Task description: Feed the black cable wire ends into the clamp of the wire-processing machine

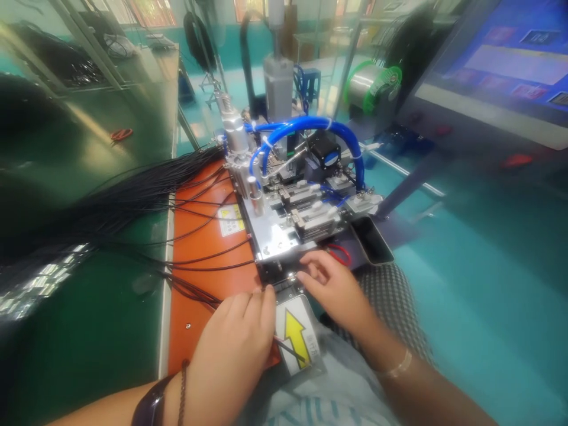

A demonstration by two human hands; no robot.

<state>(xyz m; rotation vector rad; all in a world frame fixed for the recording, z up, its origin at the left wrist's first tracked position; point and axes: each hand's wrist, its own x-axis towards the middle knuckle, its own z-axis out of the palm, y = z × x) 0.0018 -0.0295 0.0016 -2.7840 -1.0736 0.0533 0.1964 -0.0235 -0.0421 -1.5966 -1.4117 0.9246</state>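
My left hand lies at the front edge of an orange plate, its fingers closed over a thin black wire that runs out beneath them. My right hand reaches across, fingers apart, with the fingertips on a small metal clamp at the front of a pneumatic crimping machine. A large bundle of black wires spreads left from the machine. Below my hands hangs a label with a yellow arrow.
Blue air tubing arches over the machine. To its right, a black tray sits beside red-handled pliers. Behind stand a green-flanged solder spool and a monitor. Red scissors lie on the green bench.
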